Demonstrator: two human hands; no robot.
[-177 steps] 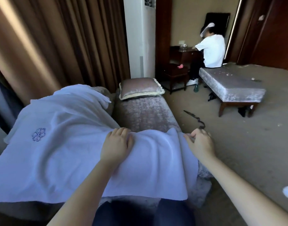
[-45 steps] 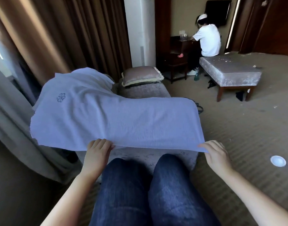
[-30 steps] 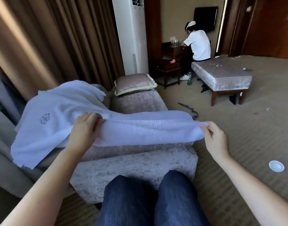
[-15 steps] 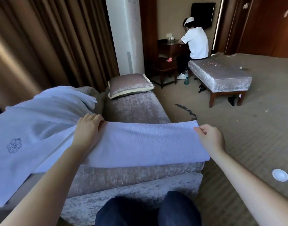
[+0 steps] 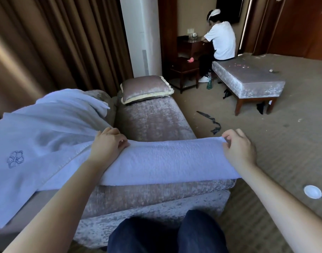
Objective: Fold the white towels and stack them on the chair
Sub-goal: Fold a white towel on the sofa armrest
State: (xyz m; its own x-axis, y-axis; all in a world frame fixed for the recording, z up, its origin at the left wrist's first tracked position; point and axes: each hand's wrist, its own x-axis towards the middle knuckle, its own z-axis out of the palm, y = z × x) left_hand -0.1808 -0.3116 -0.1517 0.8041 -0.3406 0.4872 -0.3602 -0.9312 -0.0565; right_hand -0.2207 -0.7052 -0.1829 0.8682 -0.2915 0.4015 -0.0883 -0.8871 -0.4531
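Left hand (image 5: 107,145) and right hand (image 5: 238,148) grip the towel (image 5: 165,159) (long axis crosswise on chair (image 5: 153,121)).

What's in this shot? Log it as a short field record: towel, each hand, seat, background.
towel: white towel, folded into a long band across the near end of the velvet chaise; left part spread out, embroidered flower showing
left: left hand grips the band's far edge
right: right hand pinches the band's right end
seat: velvet chaise, cushion at its far end
background: person seated on a bench; white disc on the carpet
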